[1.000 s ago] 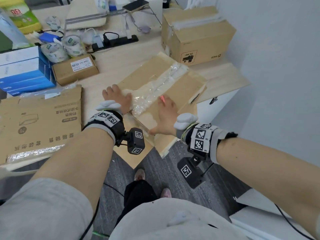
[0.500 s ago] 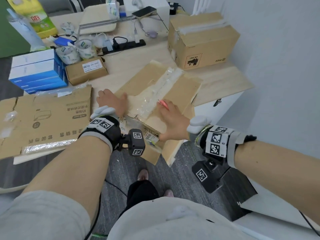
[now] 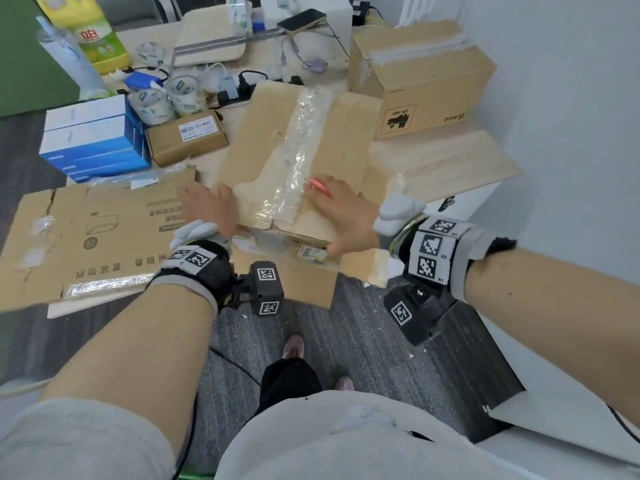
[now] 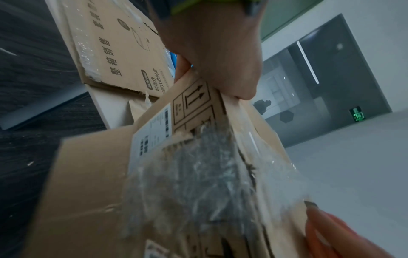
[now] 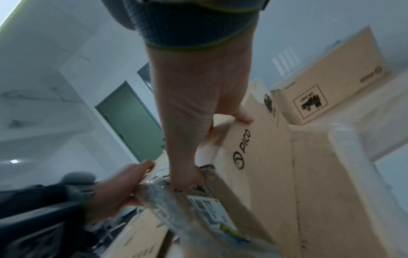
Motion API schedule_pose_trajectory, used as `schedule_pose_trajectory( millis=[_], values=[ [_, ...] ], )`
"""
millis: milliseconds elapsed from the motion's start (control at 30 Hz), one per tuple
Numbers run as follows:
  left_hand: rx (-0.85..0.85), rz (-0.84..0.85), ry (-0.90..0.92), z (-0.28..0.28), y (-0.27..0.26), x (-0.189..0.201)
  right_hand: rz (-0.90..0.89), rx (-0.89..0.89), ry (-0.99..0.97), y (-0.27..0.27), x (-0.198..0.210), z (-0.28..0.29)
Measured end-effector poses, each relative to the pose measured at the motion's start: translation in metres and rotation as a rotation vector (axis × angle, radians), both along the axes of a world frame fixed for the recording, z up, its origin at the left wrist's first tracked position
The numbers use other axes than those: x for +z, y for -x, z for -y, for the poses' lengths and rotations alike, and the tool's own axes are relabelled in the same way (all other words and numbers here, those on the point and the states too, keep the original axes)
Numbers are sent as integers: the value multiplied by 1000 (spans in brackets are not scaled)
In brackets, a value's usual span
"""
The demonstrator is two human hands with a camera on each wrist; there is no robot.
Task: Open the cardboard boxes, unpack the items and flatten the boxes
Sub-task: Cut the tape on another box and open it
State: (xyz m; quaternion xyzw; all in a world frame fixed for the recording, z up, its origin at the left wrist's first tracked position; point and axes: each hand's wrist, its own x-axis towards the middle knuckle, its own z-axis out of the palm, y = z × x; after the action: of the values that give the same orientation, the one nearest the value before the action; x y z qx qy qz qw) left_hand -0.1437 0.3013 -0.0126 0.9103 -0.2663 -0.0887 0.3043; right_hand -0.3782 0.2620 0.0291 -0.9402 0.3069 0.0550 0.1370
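Note:
A brown PICO cardboard box (image 3: 332,140) lies lengthwise on the table, and its near end juts over the front edge. A crumpled strip of clear tape (image 3: 298,147) runs along its top. My left hand (image 3: 207,209) lies flat against the box's near left edge with its fingers straight. My right hand (image 3: 343,213) rests on the near right corner, fingers on top and thumb on the near face beside a label. A thin red cutter (image 3: 319,187) is held under its fingers. In the right wrist view, the right hand (image 5: 198,104) clasps the box (image 5: 264,174).
A flattened printed carton (image 3: 86,237) lies left of the box, partly under my left hand. A sealed PICO box (image 3: 422,74) stands at the back right. A small brown parcel (image 3: 187,136), blue-white boxes (image 3: 90,140) and tape rolls (image 3: 166,95) crowd the back left. Bare table (image 3: 443,164) shows at right.
The box has swung from a diagonal to point away from me. Both hands have slid to its near end, which now hangs over the table edge.

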Motion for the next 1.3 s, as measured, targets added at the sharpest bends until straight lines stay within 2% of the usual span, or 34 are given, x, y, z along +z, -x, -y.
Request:
schedule_pose_trajectory(
  millis=[67,167,267,367,467,633,933,1033,1133,1200,1300],
  values=[
    [-21,-4,-68,1,8,-5,-87,-5,8,-3,-2,15],
    [-140,-15,-153,-1,17,-15,-152,-79,0,-4,-16,30],
    [-203,-78,-153,-1,19,-25,-106,-179,-1,-7,-25,40],
    [-356,-42,-129,7,19,-25,-84,-245,72,-6,-21,56],
    [-498,-6,-198,17,24,-19,-67,-350,113,-4,-22,75],
    [-471,12,-217,41,43,-18,-66,-542,144,-12,-30,103],
    [-521,136,-334,70,48,-34,-15,-508,158,-9,-48,102],
    [-536,268,-369,71,44,-31,45,-516,157,-8,-48,98],
    [-624,342,-319,73,51,-23,171,-515,134,-8,-49,92],
    [-765,363,-266,82,59,-17,284,-524,71,-7,-45,91],
    [-978,393,-261,103,67,-14,474,-644,-93,2,-38,87]
  ],
)
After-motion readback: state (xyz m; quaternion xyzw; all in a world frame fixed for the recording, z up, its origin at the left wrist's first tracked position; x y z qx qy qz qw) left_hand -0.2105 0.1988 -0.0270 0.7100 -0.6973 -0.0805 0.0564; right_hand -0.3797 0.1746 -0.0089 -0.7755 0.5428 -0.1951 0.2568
